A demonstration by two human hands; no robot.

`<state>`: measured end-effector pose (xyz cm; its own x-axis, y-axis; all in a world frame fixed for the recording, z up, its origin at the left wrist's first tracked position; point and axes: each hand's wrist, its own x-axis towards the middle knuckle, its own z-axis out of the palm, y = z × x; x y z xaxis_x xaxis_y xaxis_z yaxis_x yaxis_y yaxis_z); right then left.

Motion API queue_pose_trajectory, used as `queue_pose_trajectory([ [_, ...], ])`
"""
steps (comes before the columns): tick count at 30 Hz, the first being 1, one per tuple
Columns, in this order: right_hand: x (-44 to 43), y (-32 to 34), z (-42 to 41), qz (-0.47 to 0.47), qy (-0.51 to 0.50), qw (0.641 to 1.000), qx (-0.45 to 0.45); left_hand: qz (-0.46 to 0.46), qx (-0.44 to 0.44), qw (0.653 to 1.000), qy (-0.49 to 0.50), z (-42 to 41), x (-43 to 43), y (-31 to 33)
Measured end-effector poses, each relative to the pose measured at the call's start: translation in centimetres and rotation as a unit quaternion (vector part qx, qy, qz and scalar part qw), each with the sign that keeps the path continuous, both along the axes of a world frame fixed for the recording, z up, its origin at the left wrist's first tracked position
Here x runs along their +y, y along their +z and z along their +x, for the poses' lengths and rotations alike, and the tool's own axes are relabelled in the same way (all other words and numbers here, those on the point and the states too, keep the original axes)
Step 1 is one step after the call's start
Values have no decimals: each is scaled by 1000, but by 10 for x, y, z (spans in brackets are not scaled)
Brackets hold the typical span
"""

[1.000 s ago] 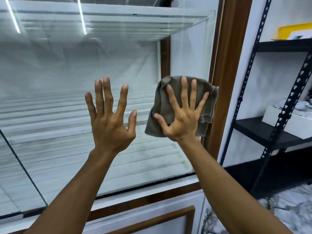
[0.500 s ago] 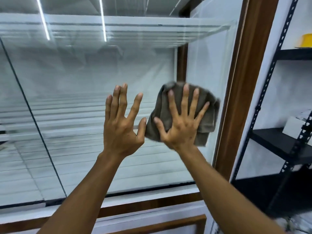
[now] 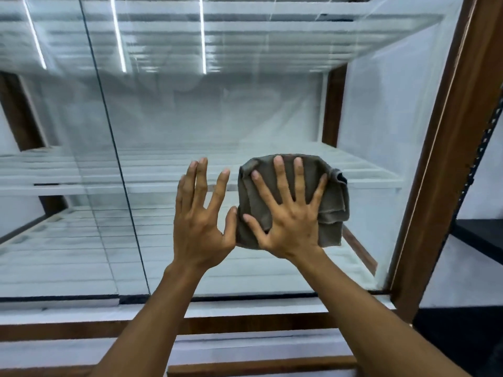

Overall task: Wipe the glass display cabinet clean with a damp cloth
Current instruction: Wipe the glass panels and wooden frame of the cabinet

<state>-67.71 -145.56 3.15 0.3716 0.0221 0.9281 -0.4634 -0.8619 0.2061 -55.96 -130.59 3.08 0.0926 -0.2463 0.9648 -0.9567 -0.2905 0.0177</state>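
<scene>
The glass display cabinet (image 3: 272, 112) fills the view, with white slatted shelves behind its front pane. A crumpled grey-brown cloth (image 3: 333, 213) lies flat against the right part of the pane. My right hand (image 3: 288, 213) presses it there with fingers spread straight. My left hand (image 3: 201, 216) is raised beside it, fingers straight and a little apart, palm toward the glass, its thumb touching the cloth's left edge. I cannot tell whether the left palm touches the glass.
A dark vertical seam (image 3: 117, 159) splits the pane left of my hands. A brown wooden frame post (image 3: 446, 159) stands at the right, with a black metal rack (image 3: 479, 235) beyond it. A white and wood ledge (image 3: 245, 322) runs below the glass.
The view has swung left and upward. Both hands have drawn closer together, the left now touching the cloth. The cloth has shifted away from the wooden post along the glass.
</scene>
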Motion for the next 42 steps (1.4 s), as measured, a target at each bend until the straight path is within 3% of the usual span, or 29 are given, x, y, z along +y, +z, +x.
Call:
queue_pose_trajectory([
  [2, -6, 28, 1, -27, 2, 1000, -8, 6, -7, 1000, -2, 3, 4, 1],
  [6, 1, 94, 14, 41, -31, 994, -96, -30, 6, 999, -30, -1, 7, 6],
  [11, 32, 31, 31, -11, 31, 999, 11, -108, -3, 992, -59, -12, 14, 17],
  [15, 31, 36, 32, 28, 98, 995, -19, -64, -31, 989, -128, -32, 3, 24],
  [19, 20, 37, 18, 64, 195, 979, -15, -8, 43, 985, -167, -44, -22, 31],
  [24, -6, 44, -7, -27, 133, 991, -10, 25, -2, 994, -108, -25, -33, 26],
  [27, -26, 52, -24, -29, 87, 996, -20, 20, -17, 998, -64, -17, -35, 25],
  [36, -41, 59, -30, -22, 142, 989, -18, -40, 46, 996, 70, -46, -69, 29],
  [42, -44, 56, -22, -39, 124, 991, -43, -47, -3, 995, 93, -27, -64, 27],
])
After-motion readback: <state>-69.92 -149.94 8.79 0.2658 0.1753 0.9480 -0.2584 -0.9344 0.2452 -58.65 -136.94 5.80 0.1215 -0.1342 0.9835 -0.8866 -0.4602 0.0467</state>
